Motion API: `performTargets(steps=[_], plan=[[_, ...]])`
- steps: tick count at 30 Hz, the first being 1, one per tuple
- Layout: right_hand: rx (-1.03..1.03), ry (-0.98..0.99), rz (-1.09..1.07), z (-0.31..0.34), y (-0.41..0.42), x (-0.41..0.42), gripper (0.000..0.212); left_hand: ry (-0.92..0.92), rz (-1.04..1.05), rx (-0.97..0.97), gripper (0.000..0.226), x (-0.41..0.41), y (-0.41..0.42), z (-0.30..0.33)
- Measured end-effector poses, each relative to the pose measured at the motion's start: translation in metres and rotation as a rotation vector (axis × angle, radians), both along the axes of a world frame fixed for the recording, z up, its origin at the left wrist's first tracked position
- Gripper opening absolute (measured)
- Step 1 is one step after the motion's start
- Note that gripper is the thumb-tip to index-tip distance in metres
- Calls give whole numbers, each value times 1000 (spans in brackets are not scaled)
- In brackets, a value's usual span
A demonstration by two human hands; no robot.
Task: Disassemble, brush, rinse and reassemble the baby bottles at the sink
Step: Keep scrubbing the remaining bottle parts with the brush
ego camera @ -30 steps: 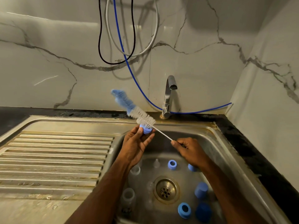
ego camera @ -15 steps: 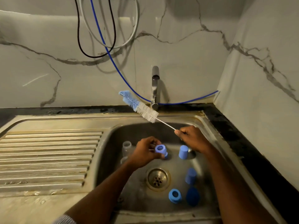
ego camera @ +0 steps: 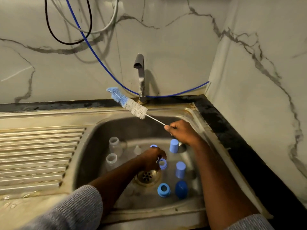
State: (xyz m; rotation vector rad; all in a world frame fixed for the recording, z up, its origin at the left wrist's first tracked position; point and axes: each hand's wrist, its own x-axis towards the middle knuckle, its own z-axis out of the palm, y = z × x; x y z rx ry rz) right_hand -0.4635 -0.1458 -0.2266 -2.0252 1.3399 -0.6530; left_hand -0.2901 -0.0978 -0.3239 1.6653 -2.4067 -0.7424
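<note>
Low in the steel sink (ego camera: 166,211), just above the drain (ego camera: 147,176), my left hand (ego camera: 151,159) pinches a blue bottle ring (ego camera: 162,164). My right hand (ego camera: 181,132) grips the thin wire handle of the bottle brush (ego camera: 132,107), whose white and blue bristles point up-left toward the tap. Two clear bottles (ego camera: 114,144) (ego camera: 111,161) stand at the basin's left. A clear nipple (ego camera: 137,149) sits beside them. Another blue ring (ego camera: 153,146) shows behind my left hand. Two light blue caps (ego camera: 174,145) (ego camera: 180,169), a dark blue cap (ego camera: 181,189) and a third ring (ego camera: 163,190) lie on the right.
The tap (ego camera: 141,77) stands at the back of the basin, no water running. A ribbed drainboard (ego camera: 38,155) lies to the left. Blue, black and white hoses (ego camera: 86,39) hang on the marble wall. A black counter (ego camera: 232,138) runs along the right wall.
My left hand came down from the brush with the blue ring and now holds it near the drain. The brush slid out of the ring and stays raised in my right hand.
</note>
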Motion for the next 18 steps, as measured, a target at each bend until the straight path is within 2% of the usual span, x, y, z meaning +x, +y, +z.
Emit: performTargets(steps=[4, 7, 10, 14, 18], plan=[[6, 6, 3, -3, -2, 2, 48, -85, -61, 75, 47, -9, -1, -12], [17, 13, -1, -3, -2, 1, 50, -147, -84, 111, 60, -13, 1, -22], [15, 19, 0, -2, -1, 1, 48, -69, -30, 123, 73, -11, 1, -21], [23, 17, 5, -2, -1, 2, 51, 89, 19, 83, 71, -19, 0, -1], [23, 33, 1, -4, -3, 3, 52, 145, -24, 77, 69, -40, -2, 12]])
